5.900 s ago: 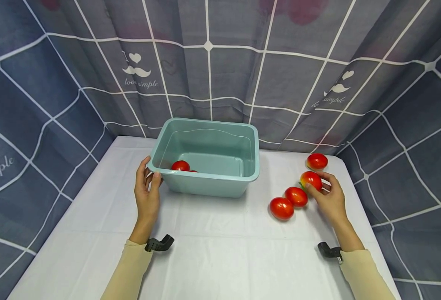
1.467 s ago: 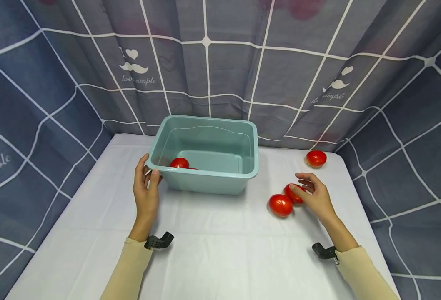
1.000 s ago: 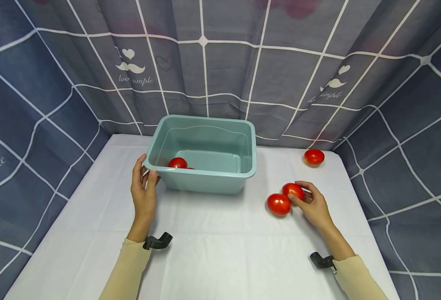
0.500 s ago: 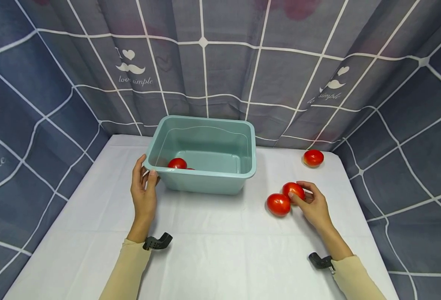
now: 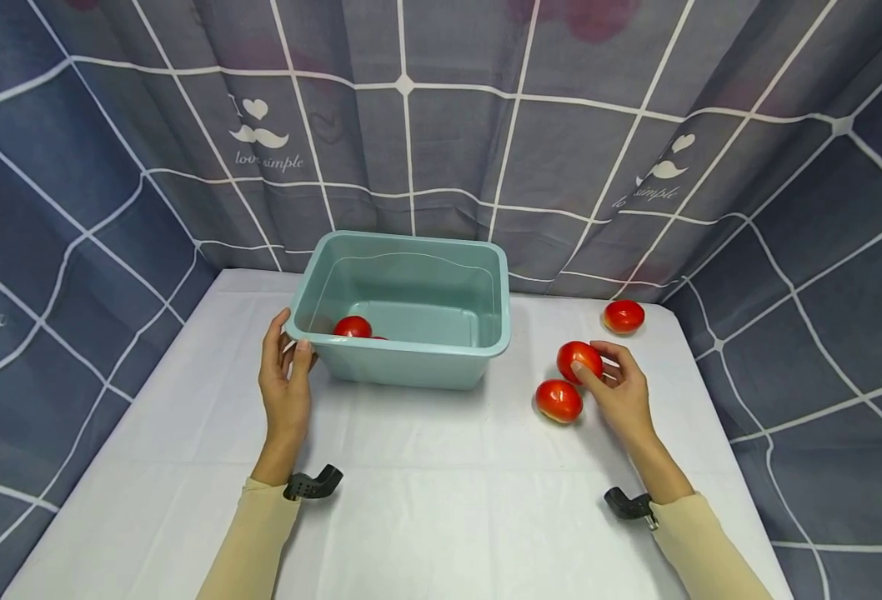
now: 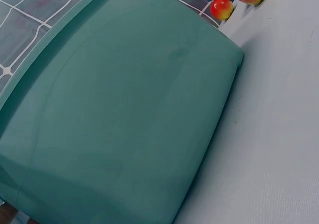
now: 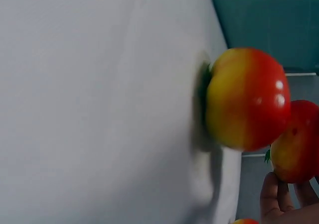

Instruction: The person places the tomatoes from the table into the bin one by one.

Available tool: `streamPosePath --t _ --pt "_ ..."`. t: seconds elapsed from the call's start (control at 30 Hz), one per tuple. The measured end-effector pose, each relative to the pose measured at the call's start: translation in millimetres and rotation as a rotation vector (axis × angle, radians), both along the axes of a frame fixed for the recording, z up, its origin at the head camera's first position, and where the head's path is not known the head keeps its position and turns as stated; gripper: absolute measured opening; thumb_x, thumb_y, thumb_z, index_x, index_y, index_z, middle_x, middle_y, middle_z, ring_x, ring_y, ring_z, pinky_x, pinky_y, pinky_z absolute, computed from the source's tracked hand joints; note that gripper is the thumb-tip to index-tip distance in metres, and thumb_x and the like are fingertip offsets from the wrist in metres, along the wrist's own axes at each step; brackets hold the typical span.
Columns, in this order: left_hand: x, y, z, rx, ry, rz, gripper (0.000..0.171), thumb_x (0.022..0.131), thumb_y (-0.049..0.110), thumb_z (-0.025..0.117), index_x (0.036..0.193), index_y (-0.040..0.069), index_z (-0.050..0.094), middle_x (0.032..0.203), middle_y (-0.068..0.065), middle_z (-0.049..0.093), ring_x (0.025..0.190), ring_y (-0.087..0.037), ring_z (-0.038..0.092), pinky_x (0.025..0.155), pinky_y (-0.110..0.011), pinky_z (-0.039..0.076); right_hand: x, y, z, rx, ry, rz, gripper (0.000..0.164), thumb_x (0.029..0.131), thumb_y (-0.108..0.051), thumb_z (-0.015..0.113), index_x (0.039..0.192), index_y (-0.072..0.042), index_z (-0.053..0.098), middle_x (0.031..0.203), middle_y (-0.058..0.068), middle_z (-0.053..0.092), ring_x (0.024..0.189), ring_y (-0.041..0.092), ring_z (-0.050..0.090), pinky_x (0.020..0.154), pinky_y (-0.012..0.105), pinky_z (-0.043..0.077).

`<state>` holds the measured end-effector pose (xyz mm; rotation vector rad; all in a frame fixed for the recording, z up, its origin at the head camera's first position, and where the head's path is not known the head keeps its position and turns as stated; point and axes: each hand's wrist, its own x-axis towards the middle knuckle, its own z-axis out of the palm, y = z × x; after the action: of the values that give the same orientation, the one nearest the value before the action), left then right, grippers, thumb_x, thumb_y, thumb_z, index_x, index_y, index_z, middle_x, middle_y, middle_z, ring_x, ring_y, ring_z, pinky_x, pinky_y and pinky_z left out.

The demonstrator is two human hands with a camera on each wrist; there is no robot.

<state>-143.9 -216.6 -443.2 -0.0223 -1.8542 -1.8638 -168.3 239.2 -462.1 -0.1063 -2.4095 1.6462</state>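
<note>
My left hand (image 5: 285, 392) grips the front left corner of a pale green plastic bin (image 5: 411, 362), thumb on the front side. Inside the bin lies a red tomato (image 5: 353, 326), with a sliver of another red one beside it, mostly hidden by the front wall. My right hand (image 5: 624, 396) pinches a tomato (image 5: 578, 360) between thumb and fingers; the right wrist view shows this tomato (image 7: 301, 144) raised off the cloth, its yellow end and green stem visible. Just in front of it, a second tomato (image 5: 558, 402) rests on the white cloth.
One more tomato (image 5: 624, 317) lies near the table's back right corner. The white-covered table (image 5: 441, 517) is enclosed by a grey-blue checked curtain (image 5: 456, 142) at the back and both sides. The bin stands close to the back curtain.
A tomato held by my right hand 5.9 s ago is gone from the table. The hand then took another tomato and has just raised it; the neighbouring one rolled slightly. My left hand stayed put.
</note>
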Motion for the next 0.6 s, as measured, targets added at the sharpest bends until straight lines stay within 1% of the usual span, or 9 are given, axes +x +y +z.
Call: streamPosePath --t 0.17,0.3,0.43,0.5,0.6 --pt "0.0 -1 0.4 -0.003 -0.004 -0.003 0.052 0.102 0.017 0.053 0.151 0.018 0.039 0.145 -0.021 0.045 0.128 -0.022 0.054 0.098 -0.021 0.054 -7.2 -15 13.7 -0.081 0.04 0.016 0.049 0.088 -0.016 0.074 0.132 -0.004 0.057 0.134 0.015 0.057 0.098 0.012 0.063 0.087 0.01 0.053" --pt "1.0 -2 0.0 -0.002 -0.013 0.008 0.052 0.102 0.017 0.053 0.151 0.018 0.039 0.144 -0.022 0.045 0.127 -0.018 0.055 0.097 -0.019 0.053 -14.7 -28 24.0 -0.161 0.079 0.031 0.049 0.087 -0.013 0.074 0.132 -0.002 0.056 0.132 0.016 0.057 0.097 0.009 0.064 0.087 0.01 0.054" --pt "0.3 -3 -2.3 0.002 -0.01 0.006 0.052 0.102 0.016 0.053 0.151 0.017 0.039 0.144 -0.022 0.045 0.126 -0.017 0.055 0.097 -0.018 0.054 -22.5 -42 35.1 -0.206 0.122 0.047 0.049 0.087 -0.012 0.074 0.131 0.0 0.056 0.13 0.015 0.057 0.096 0.009 0.064 0.087 0.011 0.054" --pt "-1.4 -4 -5.2 0.004 -0.005 0.002 0.052 0.101 0.016 0.053 0.152 0.018 0.039 0.145 -0.022 0.045 0.127 -0.022 0.055 0.097 -0.02 0.054 -26.4 -49 42.1 -0.217 0.144 0.057 0.05 0.087 -0.011 0.074 0.131 0.0 0.056 0.13 0.015 0.057 0.096 0.011 0.064 0.086 0.014 0.055" --pt "-5.8 -6 -12.1 0.011 0.005 0.001 0.053 0.101 0.017 0.054 0.151 0.019 0.039 0.145 -0.019 0.046 0.129 -0.032 0.052 0.098 -0.022 0.054 -31.9 -58 54.7 -0.205 0.176 0.078 0.05 0.087 -0.013 0.075 0.131 -0.001 0.056 0.131 0.014 0.057 0.099 0.016 0.063 0.086 0.018 0.055"
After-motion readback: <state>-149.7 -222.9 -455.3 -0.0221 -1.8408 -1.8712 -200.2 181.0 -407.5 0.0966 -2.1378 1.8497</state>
